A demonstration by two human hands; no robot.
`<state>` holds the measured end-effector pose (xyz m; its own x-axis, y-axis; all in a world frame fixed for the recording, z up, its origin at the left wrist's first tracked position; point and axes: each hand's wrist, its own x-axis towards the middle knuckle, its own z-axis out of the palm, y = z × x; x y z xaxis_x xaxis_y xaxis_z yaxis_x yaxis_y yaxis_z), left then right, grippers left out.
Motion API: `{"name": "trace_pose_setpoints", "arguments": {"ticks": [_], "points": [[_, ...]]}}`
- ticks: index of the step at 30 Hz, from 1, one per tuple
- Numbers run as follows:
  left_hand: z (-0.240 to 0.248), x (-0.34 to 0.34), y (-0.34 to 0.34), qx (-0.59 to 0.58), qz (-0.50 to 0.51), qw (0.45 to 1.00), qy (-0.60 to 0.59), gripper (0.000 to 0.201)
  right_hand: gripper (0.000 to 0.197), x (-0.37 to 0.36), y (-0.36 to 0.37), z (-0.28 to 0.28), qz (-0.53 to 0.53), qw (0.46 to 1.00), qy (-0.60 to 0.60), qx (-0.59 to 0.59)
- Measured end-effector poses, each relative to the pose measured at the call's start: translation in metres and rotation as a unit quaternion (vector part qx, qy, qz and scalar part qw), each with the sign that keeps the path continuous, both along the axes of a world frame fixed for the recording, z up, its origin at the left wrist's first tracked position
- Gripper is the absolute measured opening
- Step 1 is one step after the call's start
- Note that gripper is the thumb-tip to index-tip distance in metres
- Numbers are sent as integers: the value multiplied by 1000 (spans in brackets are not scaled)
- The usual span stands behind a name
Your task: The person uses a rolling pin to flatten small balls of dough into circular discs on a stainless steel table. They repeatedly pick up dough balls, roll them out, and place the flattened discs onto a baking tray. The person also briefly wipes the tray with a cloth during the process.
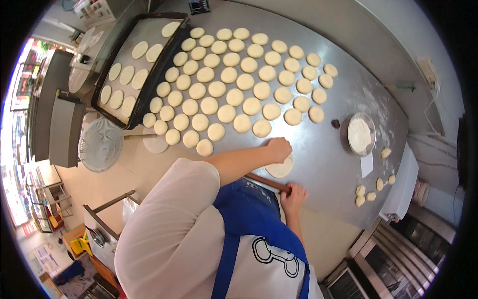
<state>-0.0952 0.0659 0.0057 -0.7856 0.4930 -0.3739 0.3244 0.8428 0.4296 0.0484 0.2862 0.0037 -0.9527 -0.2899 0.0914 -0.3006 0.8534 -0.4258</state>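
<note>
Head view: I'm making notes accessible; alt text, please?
The left hand is at the edge of a flat dough disc while the right hand grips a brown rolling pin. Rows of dough rounds lie on the metal table beyond.

The pale dough disc [280, 170] lies flat on the metal table [318, 154], thin and roughly round, partly hidden along its upper rim. Just beside it, the slim brown rolling pin [267, 181] slants along the table's near edge; whether they touch is unclear.
</note>
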Motion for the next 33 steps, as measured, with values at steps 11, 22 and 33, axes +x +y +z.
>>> {"name": "trace_pose_setpoints", "arguments": {"ticks": [11,22,33], "points": [[42,110,-143,622,378,665,-167,12,25,-13,-31,34,14,999,-26,35],[67,5,-666,816,549,170,57,60,31,-53,-149,83,71,988,20,137],[-2,-56,-855,731,638,221,94,57,27,-47,-177,117,-7,961,-31,275]]}}
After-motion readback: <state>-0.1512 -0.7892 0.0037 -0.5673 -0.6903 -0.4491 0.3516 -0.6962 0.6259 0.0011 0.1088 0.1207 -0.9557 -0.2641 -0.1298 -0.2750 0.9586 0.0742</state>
